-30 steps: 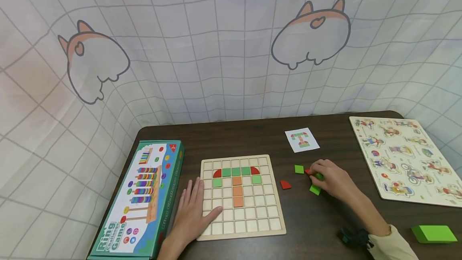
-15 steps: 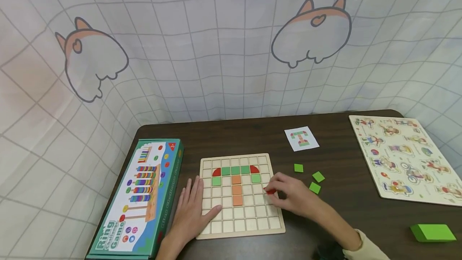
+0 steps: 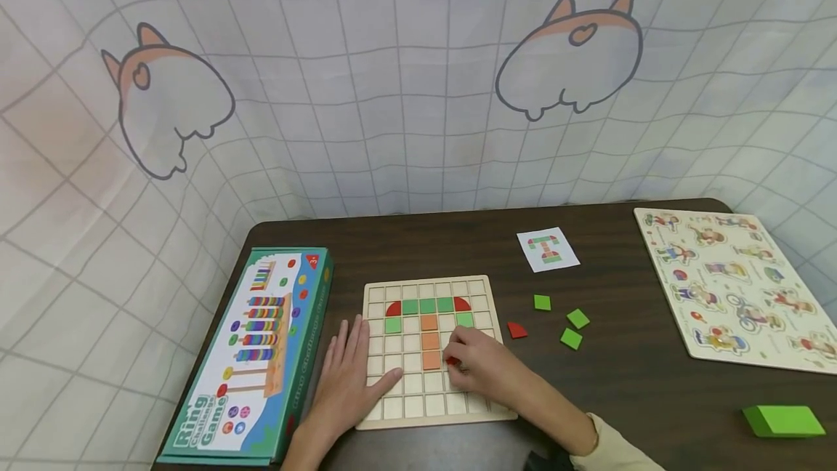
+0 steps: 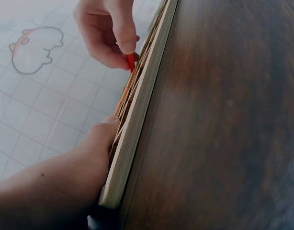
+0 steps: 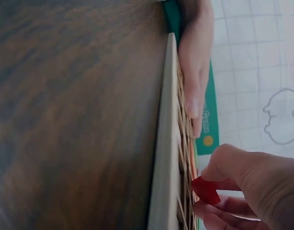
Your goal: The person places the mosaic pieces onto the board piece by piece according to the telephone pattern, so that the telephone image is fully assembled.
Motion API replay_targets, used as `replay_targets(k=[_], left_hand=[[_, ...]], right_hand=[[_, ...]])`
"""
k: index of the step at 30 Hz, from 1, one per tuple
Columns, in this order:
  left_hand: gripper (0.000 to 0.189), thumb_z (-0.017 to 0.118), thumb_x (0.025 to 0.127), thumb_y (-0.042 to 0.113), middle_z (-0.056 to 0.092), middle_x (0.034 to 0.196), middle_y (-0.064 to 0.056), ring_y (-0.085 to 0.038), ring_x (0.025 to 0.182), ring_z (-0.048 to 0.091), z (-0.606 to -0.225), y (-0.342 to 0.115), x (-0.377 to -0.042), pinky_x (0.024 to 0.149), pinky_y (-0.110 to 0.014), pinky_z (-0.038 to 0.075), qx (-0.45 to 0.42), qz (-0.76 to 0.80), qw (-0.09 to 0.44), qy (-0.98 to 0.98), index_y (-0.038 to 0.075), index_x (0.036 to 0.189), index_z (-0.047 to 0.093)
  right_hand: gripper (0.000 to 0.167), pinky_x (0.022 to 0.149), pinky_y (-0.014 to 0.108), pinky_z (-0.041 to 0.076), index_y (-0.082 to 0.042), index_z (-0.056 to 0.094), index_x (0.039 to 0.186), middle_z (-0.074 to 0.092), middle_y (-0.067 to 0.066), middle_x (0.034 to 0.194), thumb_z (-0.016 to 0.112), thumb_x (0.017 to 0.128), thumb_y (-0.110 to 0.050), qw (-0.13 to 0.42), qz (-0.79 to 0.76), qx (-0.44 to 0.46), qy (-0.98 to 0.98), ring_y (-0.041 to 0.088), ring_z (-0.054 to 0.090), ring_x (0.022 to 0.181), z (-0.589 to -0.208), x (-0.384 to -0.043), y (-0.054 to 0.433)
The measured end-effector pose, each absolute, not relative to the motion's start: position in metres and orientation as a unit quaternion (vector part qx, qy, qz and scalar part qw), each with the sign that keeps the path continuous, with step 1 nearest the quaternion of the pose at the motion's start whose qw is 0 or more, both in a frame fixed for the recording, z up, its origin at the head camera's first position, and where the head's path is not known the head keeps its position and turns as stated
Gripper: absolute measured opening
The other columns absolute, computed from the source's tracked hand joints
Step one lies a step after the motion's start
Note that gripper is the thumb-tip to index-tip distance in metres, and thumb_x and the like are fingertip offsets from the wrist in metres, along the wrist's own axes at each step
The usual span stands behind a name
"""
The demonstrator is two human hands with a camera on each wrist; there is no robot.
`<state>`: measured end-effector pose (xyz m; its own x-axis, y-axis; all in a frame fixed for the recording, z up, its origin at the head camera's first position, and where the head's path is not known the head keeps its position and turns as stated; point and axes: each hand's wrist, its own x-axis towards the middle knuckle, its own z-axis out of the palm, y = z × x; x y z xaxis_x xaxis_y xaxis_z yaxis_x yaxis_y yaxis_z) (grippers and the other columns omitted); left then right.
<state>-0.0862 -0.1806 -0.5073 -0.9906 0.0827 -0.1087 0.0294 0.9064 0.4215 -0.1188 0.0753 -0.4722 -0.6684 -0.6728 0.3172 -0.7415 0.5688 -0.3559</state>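
Observation:
A wooden grid board (image 3: 434, 407) lies on the dark table, with green squares, orange squares and two red quarter-circle tiles set in its cells. My left hand (image 3: 349, 381) rests flat with fingers straight on the board's left edge, thumb over the lower cells. Over the board, just right of the lowest orange square (image 3: 431, 360), my right hand (image 3: 480, 363) pinches a red tile (image 5: 207, 190) between thumb and fingers. In the left wrist view the red tile (image 4: 131, 62) stands edge-on, close over the grid. In the head view the fingers mostly hide it.
Right of the board lie a red quarter-circle tile (image 3: 516, 330) and several green squares (image 3: 571, 339). A pattern card (image 3: 548, 249) sits behind them. A Ring Challenge Game box (image 3: 248, 355) flanks the left hand. Far right are a picture puzzle board (image 3: 726, 282) and a green block (image 3: 783, 421).
My right hand has gone from the loose tiles at right, picked up a red tile, and moved left over the board beside the orange column. My left hand has stayed in place.

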Motion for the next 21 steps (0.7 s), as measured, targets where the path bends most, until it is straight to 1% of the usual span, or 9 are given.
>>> replay_targets(k=[4, 10, 16, 21], left_hand=[[0.106, 0.047, 0.083, 0.076, 0.008, 0.165, -0.009, -0.032, 0.153, 0.0, -0.5065, -0.1801, -0.0862, 0.123, -0.053, 0.007, 0.029, 0.213, 0.061, 0.975, 0.008, 0.157, 0.011], [0.106, 0.047, 0.083, 0.077, 0.009, 0.165, -0.009, -0.033, 0.153, 0.001, -0.5065, -0.1797, -0.086, 0.123, -0.054, 0.008, 0.03, 0.21, 0.06, 0.975, 0.008, 0.156, 0.011], [0.106, 0.048, 0.084, 0.075, 0.009, 0.165, -0.009, -0.032, 0.153, 0.0, -0.5052, -0.1802, -0.0853, 0.123, -0.053, 0.007, 0.03, 0.216, 0.059, 0.974, 0.008, 0.156, 0.011], [0.106, 0.048, 0.084, 0.075, 0.009, 0.165, -0.008, -0.032, 0.153, 0.001, -0.5055, -0.1801, -0.0849, 0.123, -0.053, 0.007, 0.034, 0.22, 0.055, 0.973, 0.008, 0.157, 0.011]], right_hand=[[0.008, 0.061, 0.012, 0.04, -0.015, 0.069, 0.081, 0.054, -0.005, 0.082, 0.073, 0.081, -0.009, 0.094, 0.217, 0.409, -0.882, 0.004, 0.045, 0.071, -0.4743, -0.1175, 0.0733], [0.007, 0.066, 0.016, 0.047, -0.013, 0.069, 0.083, 0.058, -0.004, 0.085, 0.076, 0.082, -0.014, 0.065, 0.218, 0.396, -0.89, 0.006, 0.05, 0.075, -0.4731, -0.1172, 0.0723], [0.01, 0.069, 0.019, 0.05, -0.014, 0.068, 0.082, 0.06, -0.005, 0.084, 0.078, 0.081, -0.016, 0.063, 0.215, 0.391, -0.893, 0.007, 0.052, 0.076, -0.4736, -0.1168, 0.0708], [0.008, 0.073, 0.021, 0.053, -0.015, 0.071, 0.081, 0.063, -0.005, 0.09, 0.076, 0.083, -0.02, 0.061, 0.196, 0.39, -0.898, 0.009, 0.057, 0.085, -0.4714, -0.1145, 0.0724]])
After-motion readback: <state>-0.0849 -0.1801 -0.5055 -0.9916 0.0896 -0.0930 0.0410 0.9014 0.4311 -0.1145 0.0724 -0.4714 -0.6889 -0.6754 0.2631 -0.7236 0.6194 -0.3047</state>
